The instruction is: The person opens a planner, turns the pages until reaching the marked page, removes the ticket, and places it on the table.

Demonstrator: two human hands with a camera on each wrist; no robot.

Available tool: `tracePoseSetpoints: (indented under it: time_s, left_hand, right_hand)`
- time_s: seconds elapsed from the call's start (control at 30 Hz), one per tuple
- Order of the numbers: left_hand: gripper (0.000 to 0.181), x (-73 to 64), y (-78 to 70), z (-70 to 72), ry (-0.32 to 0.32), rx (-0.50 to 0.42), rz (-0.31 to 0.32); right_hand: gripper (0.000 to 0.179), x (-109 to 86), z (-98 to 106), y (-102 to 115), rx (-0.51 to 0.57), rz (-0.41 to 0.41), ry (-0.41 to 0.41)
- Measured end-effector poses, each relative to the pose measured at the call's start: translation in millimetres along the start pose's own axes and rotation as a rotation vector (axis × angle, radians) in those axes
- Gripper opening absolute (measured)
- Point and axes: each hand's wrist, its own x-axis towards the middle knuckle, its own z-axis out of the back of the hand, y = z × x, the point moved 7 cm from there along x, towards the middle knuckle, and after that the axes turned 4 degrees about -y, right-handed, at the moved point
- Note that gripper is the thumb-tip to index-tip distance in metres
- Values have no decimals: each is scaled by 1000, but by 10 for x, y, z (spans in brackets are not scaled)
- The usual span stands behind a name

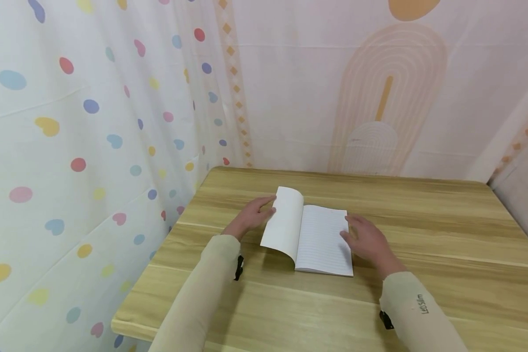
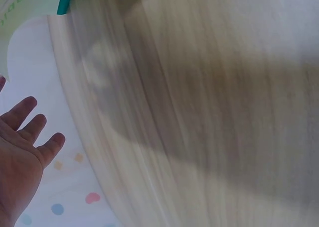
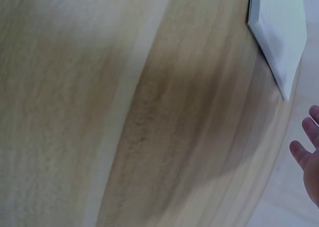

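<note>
An opened notebook shows its lined page [image 1: 323, 239] flat on the table, while a blank white cover [image 1: 283, 222] stands raised along its left side. At the cover's outer edge is my left hand [image 1: 252, 215], fingers extended. The left wrist view shows this hand's spread fingers beneath the cover's green printed outside [image 2: 35, 2]. My right hand [image 1: 368, 239] is beside the notebook's right edge, with its fingertips right at the page. In the right wrist view, its fingers are loosely apart, near a corner of the notebook [image 3: 279, 38].
The wood-grain table [image 1: 431, 230] extends around the notebook, its left edge close to my left forearm. A polka-dot curtain [image 1: 92, 146] hangs at the left, and a patterned curtain [image 1: 290, 107] hangs behind the table. Dark straps show at both sleeve cuffs.
</note>
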Motion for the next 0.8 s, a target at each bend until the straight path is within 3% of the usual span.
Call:
tracePoseSetpoints:
  time_s: [0.43, 0.8]
  left_hand:
    - [52, -25, 168, -15, 12, -7, -2]
    - [51, -81, 343, -9, -12, 31, 6]
  right_hand:
    - [64, 13, -124, -94, 10, -66, 74]
    - [75, 47, -247, -182, -27, -114, 90]
